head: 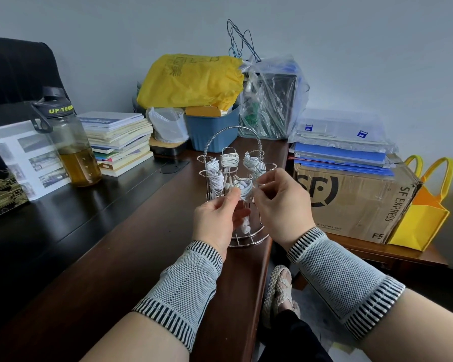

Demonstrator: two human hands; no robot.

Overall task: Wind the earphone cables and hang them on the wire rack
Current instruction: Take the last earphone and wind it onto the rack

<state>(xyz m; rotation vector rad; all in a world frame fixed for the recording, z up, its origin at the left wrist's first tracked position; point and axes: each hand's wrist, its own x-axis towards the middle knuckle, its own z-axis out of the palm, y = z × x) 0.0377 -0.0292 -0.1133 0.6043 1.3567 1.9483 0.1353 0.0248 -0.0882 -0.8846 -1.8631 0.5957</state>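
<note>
A chrome wire rack (233, 134) with a tall arched handle stands near the brown desk's right edge. Several wound white earphone bundles (229, 160) hang from its hooks. At the nearest hook sits one more wound white bundle (245, 188), with its earbuds dangling below (245, 227). My left hand (217, 218) pinches this bundle from the left with thumb and fingers. My right hand (280, 202) pinches it from the right, fingers curled at the hook. Both wrists wear grey knitted sleeves.
A brown desk (141, 252) carries a water bottle (68, 142), a book stack (118, 142), a blue bin (212, 126) under a yellow bag (191, 79), and plastic bags. A cardboard box (351, 197) and yellow tote (426, 210) sit right. My foot (277, 296) is below.
</note>
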